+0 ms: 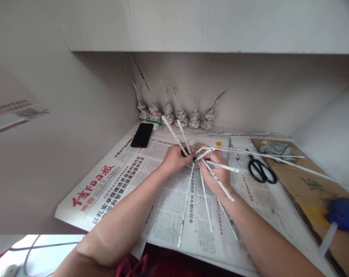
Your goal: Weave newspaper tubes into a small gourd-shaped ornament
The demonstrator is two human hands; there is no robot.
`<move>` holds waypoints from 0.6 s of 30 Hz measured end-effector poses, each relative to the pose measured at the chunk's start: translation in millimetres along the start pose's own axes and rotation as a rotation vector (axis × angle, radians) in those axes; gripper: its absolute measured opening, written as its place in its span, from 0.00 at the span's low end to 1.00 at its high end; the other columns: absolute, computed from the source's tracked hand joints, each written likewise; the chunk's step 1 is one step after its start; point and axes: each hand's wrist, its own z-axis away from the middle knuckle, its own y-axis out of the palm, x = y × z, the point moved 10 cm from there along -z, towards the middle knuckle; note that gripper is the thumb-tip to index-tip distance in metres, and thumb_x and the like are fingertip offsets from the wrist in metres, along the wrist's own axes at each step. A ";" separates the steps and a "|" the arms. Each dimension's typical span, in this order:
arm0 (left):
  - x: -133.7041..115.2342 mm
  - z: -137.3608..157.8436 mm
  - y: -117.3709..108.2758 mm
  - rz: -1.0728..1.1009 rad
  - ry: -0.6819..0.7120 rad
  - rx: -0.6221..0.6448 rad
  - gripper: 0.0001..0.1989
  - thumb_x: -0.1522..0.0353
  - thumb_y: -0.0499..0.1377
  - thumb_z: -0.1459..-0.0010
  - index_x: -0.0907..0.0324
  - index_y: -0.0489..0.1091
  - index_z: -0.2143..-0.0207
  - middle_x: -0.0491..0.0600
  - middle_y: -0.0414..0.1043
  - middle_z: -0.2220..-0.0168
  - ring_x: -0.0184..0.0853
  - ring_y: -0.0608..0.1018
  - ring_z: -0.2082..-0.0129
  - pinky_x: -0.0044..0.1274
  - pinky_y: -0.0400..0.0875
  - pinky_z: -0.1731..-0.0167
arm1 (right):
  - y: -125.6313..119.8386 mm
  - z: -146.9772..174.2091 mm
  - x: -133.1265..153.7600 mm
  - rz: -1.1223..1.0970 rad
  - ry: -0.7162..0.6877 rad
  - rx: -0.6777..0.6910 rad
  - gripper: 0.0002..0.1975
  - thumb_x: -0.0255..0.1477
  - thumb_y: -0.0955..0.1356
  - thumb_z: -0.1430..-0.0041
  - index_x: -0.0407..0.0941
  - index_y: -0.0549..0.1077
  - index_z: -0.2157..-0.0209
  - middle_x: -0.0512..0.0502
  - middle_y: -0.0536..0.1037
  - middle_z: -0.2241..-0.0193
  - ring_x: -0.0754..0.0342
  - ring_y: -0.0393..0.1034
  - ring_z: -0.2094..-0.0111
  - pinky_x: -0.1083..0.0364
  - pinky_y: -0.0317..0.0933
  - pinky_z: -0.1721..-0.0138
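Note:
A small woven piece (193, 165) made of rolled newspaper lies between my hands, low over the newspaper sheet, with several thin paper tubes (203, 192) sticking out of it on all sides. My left hand (176, 158) is closed on its left side, thumb and fingers pinching near its middle. On the opposite side, my right hand (217, 171) is curled around the piece and the bases of the tubes, and its fingertips are partly hidden by them. One long pale tube (278, 157) runs off to the right from the hands.
Several gourd-shaped woven paper pieces (181, 118) stand along the back wall. A black phone (142, 135) lies left; loose paper sticks (249, 134) lie behind. Black-handled scissors (262, 171), cardboard (281, 177), a crumpled cloth (276, 150) and a blue object (344, 215) are right. A panel (191, 27) overhangs.

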 end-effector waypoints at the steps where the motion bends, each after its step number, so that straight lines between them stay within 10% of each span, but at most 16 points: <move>1: 0.1 0.1 0.2 0.002 0.000 -0.002 0.07 0.69 0.62 0.52 0.62 0.74 0.69 0.46 0.76 0.72 0.31 0.76 0.72 0.20 0.69 0.69 | -0.4 -0.1 -2.4 -0.005 0.006 -0.006 0.04 0.25 0.67 0.44 0.48 0.73 0.68 0.44 0.78 0.57 0.47 0.70 0.51 0.44 0.61 0.47; 9: 2.1 -0.9 3.9 0.048 0.001 0.022 0.08 0.68 0.62 0.51 0.62 0.74 0.67 0.48 0.77 0.71 0.32 0.77 0.72 0.20 0.70 0.69 | 19.0 20.0 -81.6 -0.567 0.643 -0.191 0.13 0.36 0.74 0.53 0.44 0.69 0.72 0.52 0.75 0.77 0.58 0.69 0.77 0.58 0.64 0.74; 18: 1.5 -0.2 6.7 -0.006 0.017 0.061 0.10 0.69 0.63 0.53 0.62 0.76 0.66 0.47 0.78 0.71 0.31 0.77 0.72 0.20 0.70 0.70 | 10.4 11.9 -70.0 -0.675 0.631 -0.234 0.17 0.37 0.75 0.54 0.45 0.74 0.63 0.51 0.77 0.72 0.60 0.68 0.78 0.60 0.59 0.80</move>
